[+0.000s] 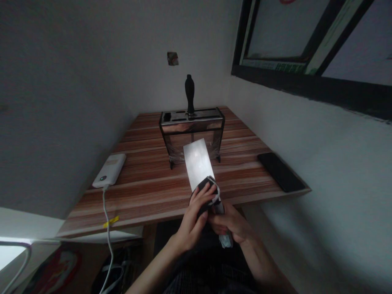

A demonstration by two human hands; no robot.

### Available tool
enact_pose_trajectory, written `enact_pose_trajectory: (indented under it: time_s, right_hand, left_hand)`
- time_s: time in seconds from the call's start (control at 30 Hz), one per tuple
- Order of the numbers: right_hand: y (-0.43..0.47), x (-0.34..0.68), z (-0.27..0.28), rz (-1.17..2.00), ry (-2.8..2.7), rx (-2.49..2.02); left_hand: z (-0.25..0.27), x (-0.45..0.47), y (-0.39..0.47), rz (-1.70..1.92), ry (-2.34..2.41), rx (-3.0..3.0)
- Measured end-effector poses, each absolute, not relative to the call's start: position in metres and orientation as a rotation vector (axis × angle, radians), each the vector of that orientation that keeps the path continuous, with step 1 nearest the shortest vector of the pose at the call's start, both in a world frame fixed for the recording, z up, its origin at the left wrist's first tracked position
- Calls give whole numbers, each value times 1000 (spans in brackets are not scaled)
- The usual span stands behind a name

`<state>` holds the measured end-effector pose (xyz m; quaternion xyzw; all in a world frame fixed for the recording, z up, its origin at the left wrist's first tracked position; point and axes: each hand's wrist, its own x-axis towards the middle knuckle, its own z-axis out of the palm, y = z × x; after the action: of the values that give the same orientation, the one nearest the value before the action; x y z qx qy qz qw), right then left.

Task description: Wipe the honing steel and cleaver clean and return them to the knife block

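A cleaver with a broad, shiny blade (199, 163) points away from me above the front of the table. My right hand (228, 223) is closed around its handle, whose end (226, 240) looks wrapped in clear plastic. Over the lower part of the blade lies a dark cloth with a pale edge (215, 188). My left hand (197, 212) presses this cloth onto the blade, fingers bent across it. Just behind the blade stands a knife block (192, 127) with a metal top and clear, plastic-wrapped sides. One black handle (190, 94) sticks up from it.
The wood-grain table (147, 179) meets walls at the back and sides. On its left lies a white power bank (110, 169) with a white cable (107, 228) hanging over the front edge. A black phone (281, 171) lies at the right edge. Yellow tape (111, 221) marks the front edge.
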<state>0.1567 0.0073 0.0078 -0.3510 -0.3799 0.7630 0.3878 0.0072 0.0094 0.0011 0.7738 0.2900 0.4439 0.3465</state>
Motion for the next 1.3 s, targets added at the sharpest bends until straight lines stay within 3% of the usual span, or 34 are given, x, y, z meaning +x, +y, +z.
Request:
enact_pose_trajectory:
  time_s: [0.17,0.37,0.7,1.03,1.3]
  right_hand:
    - [5,152,21,1827,-1083,-925]
    - [5,151,29,1628,-1405,-1042]
    - [2,154,22,1978,-1354,-905]
    - [4,150,14,1909,-1378,-1006]
    - [4,153,14,1755,-1441,-1073]
  left_hand:
    - [-18,25,6,1472,969,1359]
    - [-17,33,14,1555,881,731]
    - [3,26,18,1549,718,179]
    - [9,18,11,1498,787,439]
    - [-8,-13,-14,1742,1215,1246]
